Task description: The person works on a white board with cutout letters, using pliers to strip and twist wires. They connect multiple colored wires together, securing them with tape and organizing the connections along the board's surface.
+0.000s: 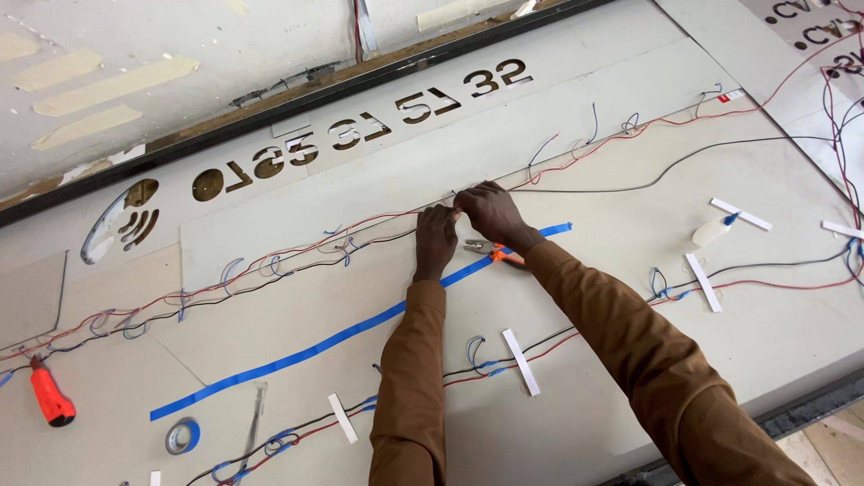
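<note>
Both hands meet at a bundle of red, black and blue wires [297,255] that runs across a large grey panel [576,135]. My left hand [436,238] pinches the wires with closed fingers. My right hand [489,212] grips the same spot from the right, fingertips touching the left hand. Orange-handled pliers [493,252] lie on the panel just below my right wrist, on a long strip of blue tape [324,344]. Both arms wear brown sleeves.
An orange-handled tool [49,396] lies at the left, with a roll of blue tape [183,436] near the front. A small white bottle [711,231] and white tape strips [521,361] hold down more wiring. Cut-out figures [360,130] line the panel's far side.
</note>
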